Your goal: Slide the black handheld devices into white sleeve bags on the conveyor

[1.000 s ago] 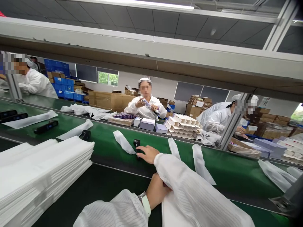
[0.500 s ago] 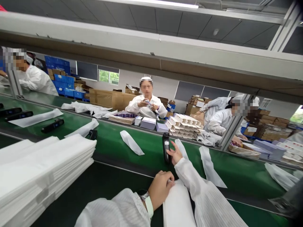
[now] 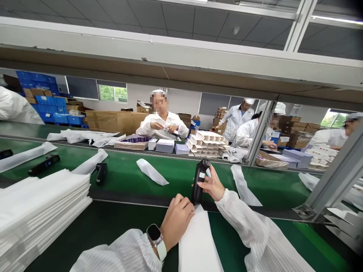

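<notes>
My right hand (image 3: 212, 184) is closed around a black handheld device (image 3: 200, 181) with a small white label, held upright above the near edge of the green belt. Below it lies a small stack of flat white sleeves (image 3: 198, 243). My left hand (image 3: 177, 218), with a watch on the wrist, has its fingers curled at the far end of this stack, pinching the top sleeve's edge. The device's lower end is just above that end; whether they touch I cannot tell.
A thick pile of white sleeves (image 3: 42, 204) stands at left. The green belt (image 3: 121, 170) carries black devices (image 3: 101, 173) and loose white sleeves (image 3: 152, 172). A metal post (image 3: 330, 185) rises at right. Across the belt, a person (image 3: 161, 121) works behind stacked white boxes (image 3: 207, 143).
My right hand has brought the black device closer to the end of the sleeve stack. My left hand has shifted slightly, its fingers still at that end. The view has turned right.
</notes>
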The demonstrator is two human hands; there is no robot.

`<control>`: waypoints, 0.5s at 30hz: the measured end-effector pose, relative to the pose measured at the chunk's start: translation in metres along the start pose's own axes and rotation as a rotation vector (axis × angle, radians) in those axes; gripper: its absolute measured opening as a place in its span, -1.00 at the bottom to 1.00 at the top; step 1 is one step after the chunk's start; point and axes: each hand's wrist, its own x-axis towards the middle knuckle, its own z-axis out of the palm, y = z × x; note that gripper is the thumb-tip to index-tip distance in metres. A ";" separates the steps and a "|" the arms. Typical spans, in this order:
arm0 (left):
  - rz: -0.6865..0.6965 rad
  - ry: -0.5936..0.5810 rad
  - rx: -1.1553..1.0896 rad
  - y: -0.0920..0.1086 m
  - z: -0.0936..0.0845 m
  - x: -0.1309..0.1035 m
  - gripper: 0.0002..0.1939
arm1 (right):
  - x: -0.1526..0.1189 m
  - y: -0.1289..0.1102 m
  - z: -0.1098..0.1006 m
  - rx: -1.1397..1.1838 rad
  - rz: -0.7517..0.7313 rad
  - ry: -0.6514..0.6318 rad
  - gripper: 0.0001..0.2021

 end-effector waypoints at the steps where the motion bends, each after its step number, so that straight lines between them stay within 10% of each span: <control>1: -0.003 -0.010 -0.006 0.000 -0.001 0.000 -0.89 | 0.000 0.002 0.002 -0.009 0.001 -0.001 0.00; 15: -0.130 -0.080 -0.178 -0.003 -0.012 0.004 -0.82 | 0.003 0.008 0.008 -0.191 0.109 0.121 -0.33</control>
